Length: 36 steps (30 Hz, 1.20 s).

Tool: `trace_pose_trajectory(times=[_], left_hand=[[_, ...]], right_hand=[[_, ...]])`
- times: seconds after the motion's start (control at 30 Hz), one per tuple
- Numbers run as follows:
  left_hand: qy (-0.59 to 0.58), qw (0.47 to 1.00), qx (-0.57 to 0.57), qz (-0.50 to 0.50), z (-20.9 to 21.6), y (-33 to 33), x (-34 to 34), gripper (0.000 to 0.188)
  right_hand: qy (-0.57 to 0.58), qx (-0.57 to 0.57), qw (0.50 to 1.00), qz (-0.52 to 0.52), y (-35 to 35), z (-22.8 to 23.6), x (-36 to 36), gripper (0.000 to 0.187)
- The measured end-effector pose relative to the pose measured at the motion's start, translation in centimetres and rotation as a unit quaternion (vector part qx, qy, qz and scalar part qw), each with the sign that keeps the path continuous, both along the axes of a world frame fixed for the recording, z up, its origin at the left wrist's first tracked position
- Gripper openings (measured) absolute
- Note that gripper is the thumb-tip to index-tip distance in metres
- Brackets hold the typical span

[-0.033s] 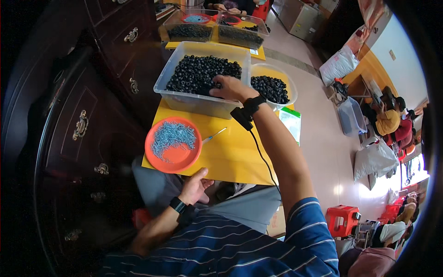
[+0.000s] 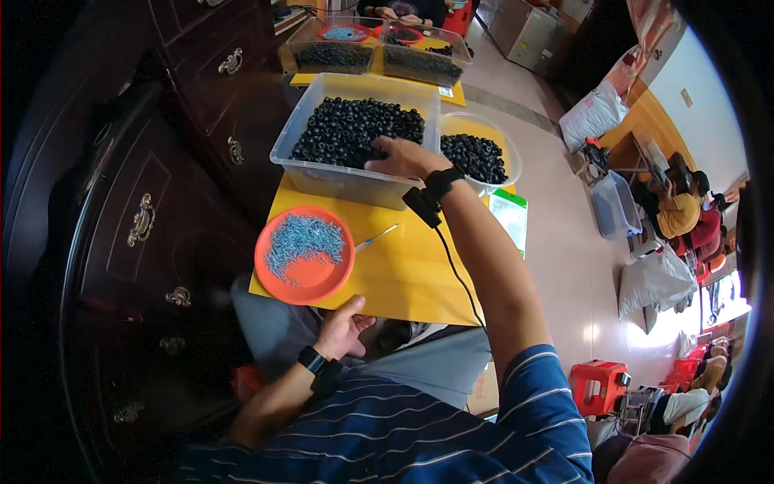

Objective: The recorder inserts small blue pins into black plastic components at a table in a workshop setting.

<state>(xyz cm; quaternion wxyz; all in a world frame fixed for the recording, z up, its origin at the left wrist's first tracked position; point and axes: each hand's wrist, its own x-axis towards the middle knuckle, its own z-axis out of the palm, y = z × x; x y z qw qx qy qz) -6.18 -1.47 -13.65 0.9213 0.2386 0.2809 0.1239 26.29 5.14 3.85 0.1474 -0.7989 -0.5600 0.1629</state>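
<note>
My right hand point(image 2: 401, 158) reaches into a large clear plastic bin point(image 2: 294, 164) filled with small black ring-shaped pieces point(image 2: 347, 125). Its fingers are bent down among them, and its fingertips are partly hidden, so I cannot make out what they grip. At the front edge of the yellow tabletop point(image 2: 395, 282), my left hand point(image 2: 343, 331) rests with its thumb stretched toward the edge and its fingers loosely apart, nothing visible in it. Just above that hand sits an orange-red plate point(image 2: 322, 284) of small bluish metal pieces point(image 2: 300, 242).
A slim pen-like tool point(image 2: 376, 238) lies right of the plate. A round clear tub point(image 2: 509, 165) of black pieces stands beside the bin. Further back are clear bins point(image 2: 423, 68) and another person's hands point(image 2: 399, 16). A dark drawer cabinet point(image 2: 161, 266) borders the left; a cable point(image 2: 461, 274) hangs from my right wrist.
Hardly anything differs: my right hand's fingers have shifted slightly among the black pieces. The whole picture moves a touch to the right; my left hand stays at the edge.
</note>
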Motion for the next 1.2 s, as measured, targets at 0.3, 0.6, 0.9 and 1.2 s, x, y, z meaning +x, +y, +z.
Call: trace_pose_trajectory(times=[0.3, 0.6, 0.9, 1.2], left_hand=[[-0.010, 1.000, 0.005, -0.011, 0.5, 0.4, 0.3, 0.027], [0.004, 0.997, 0.000, -0.080, 1.5, 1.3, -0.6, 0.028], [0.039, 0.808, 0.509, -0.295, 6.3, 3.6, -7.2, 0.027], [0.255, 0.571, 0.775, -0.096, 13.5, 10.0, -6.3, 0.028]], right_hand=[[-0.023, -0.100, 0.995, 0.018, 1.5, -1.4, 0.4, 0.060], [-0.022, -0.033, 0.999, 0.035, 1.6, -2.9, 1.6, 0.047], [-0.035, 0.015, 0.997, -0.062, 2.2, -2.2, 1.3, 0.036], [0.078, 0.298, 0.948, -0.081, -1.3, 0.7, 1.5, 0.029]])
